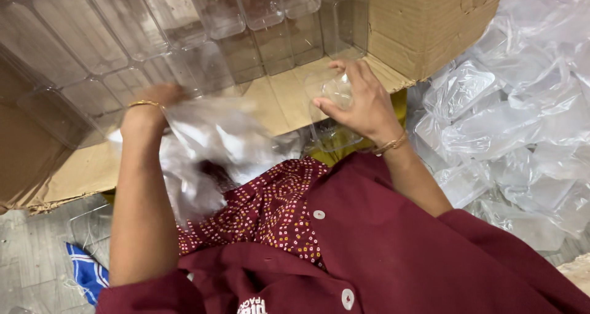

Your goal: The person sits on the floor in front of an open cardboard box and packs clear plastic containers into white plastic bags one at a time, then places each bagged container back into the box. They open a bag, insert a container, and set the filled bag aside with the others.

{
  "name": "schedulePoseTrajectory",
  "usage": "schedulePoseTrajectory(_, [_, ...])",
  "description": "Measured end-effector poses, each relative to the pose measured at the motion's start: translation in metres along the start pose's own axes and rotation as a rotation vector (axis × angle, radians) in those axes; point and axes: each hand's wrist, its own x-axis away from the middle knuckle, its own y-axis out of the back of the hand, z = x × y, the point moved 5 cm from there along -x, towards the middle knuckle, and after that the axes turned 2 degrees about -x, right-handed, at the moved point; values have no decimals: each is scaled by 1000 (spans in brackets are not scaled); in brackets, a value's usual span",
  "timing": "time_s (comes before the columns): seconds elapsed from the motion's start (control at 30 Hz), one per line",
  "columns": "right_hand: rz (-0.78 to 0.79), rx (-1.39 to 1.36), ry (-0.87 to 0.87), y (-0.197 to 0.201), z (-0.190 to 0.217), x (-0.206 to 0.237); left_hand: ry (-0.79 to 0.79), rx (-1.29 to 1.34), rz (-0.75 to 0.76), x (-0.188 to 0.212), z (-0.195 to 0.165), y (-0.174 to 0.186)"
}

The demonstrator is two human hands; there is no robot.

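- Clear plastic container (329,114) sits at about 1 o'clock from my frame centre, just in front of the torso; see-through, so edges are hard to trace.
- Right hand (362,102) is on it: grip clamped round the container's upper part, thumb on the near side, fingers curled over the top. Gold bracelet (391,145) at that wrist.
- Left hand (157,102), at 10 o'clock, has its grip closed on a clear plastic bag (209,148); fingers mostly blurred and hidden behind the film, so can't tell how many pinch it. Gold bangle (144,103) on that wrist.
- Bag hangs from the left hand down toward 7 o'clock, crumpled, glare on it, and lies against the maroon dotted cloth (276,206) on the lap.
- Btwn the two hands: flattened cardboard (279,99) lining the bottom of a big box.
- 11–12 o'clock: rows of clear rectangular containers (184,31) stacked inside that box, packed side by side.
- 1–2 o'clock: cardboard box (424,19), its corner just beyond the right hand.
- 3 o'clock: heap of clear containers in plastic wrap (510,123), near the right forearm.
- 8 o'clock: blue-and-white cloth (86,271) on grey floor (31,252).
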Motion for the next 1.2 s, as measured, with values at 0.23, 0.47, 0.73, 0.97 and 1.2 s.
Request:
schedulePoseTrajectory(0.23, [28, -51, 285, 5, 16, 2, -612, 328, -104, -36, -106, -30])
schedulePoseTrajectory(0.47, [147, -224, 203, -7, 4, -18, -963, 492, 248, -56, -174, -74])
schedulePoseTrajectory(0.73, [201, -428, 215, -33, 2, -52, -916, 832, 163, -43, -141, -53])
schedulePoseTrajectory(0.97, [95, -288, 49, -36, -29, -69, -834, 756, -123, -15, -97, 10])
schedulePoseTrajectory(1.2, [677, 433, -174, -77, -64, -39, -723, 603, -168, -6, -81, 11])
